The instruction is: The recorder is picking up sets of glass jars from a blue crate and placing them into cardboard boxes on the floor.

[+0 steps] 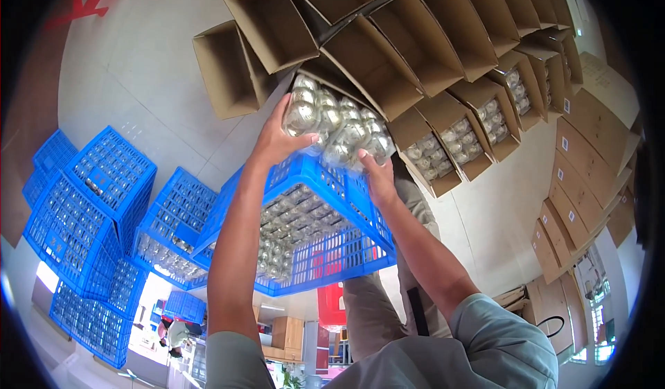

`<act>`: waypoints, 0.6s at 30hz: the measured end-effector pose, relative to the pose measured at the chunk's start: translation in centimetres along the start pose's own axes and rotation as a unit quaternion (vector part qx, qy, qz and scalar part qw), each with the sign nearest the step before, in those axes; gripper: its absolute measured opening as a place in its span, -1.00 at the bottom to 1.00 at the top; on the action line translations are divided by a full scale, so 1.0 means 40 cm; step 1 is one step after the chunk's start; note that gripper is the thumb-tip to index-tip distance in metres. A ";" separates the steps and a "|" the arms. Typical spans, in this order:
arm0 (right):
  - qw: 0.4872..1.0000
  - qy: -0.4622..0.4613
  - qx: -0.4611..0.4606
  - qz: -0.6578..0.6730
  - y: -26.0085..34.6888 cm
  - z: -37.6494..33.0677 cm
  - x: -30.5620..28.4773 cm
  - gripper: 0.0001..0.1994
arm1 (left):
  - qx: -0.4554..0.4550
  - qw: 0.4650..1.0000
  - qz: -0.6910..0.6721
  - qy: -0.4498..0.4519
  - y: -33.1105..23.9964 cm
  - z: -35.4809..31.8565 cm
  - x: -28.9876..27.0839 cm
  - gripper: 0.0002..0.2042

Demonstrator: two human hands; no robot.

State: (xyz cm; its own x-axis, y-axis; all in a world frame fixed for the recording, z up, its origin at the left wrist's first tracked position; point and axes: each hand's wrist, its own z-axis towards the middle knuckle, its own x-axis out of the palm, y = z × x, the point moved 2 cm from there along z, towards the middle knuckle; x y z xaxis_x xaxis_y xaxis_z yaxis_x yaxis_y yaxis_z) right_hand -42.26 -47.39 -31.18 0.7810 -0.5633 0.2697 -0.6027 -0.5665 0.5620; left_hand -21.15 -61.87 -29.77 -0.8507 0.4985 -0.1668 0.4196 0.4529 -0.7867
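Note:
My left hand [280, 139] and my right hand [378, 179] hold clear plastic packs of shiny silvery balls [341, 127] between them. The left hand's fingers and thumb wrap the packs' left end, and the right hand grips the near right corner. The packs are over the far edge of a blue plastic crate [332, 268], at the mouth of a brown cardboard box that is largely hidden behind them. Inside the crate lie several more packs of silvery balls [294, 216].
Open cardboard boxes [270, 25] stand in rows beyond and to the right. Some of the right-hand boxes hold packed balls [459, 139]. Blue crates [76, 212] are stacked at the left. Closed cartons [585, 174] line the right side. A red container [332, 306] is near my legs.

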 end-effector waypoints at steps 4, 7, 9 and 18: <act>1.000 0.001 -0.006 -0.016 -0.041 0.011 -0.005 -0.35 | -0.032 0.999 0.006 0.001 0.053 0.016 0.002 0.04; 0.984 -0.047 -0.053 -0.165 -0.070 0.037 -0.026 -0.11 | 0.001 0.979 0.191 -0.068 0.069 0.056 -0.011 0.03; 0.974 -0.061 -0.049 -0.213 -0.076 0.045 -0.013 -0.07 | -0.032 0.953 0.253 -0.161 0.062 0.070 -0.011 -0.11; 0.973 -0.078 -0.115 -0.183 -0.107 0.161 -0.046 -0.56 | 0.053 0.951 0.206 -0.223 0.038 0.043 0.082 -0.46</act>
State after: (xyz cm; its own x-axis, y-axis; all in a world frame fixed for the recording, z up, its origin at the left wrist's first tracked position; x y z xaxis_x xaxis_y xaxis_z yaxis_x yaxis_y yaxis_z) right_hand -42.17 -47.81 -39.12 0.8912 -0.4441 -0.0929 -0.2230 -0.6071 0.7627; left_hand -23.85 -60.82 -32.54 -0.6803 0.2438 -0.6912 0.7326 0.1977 -0.6513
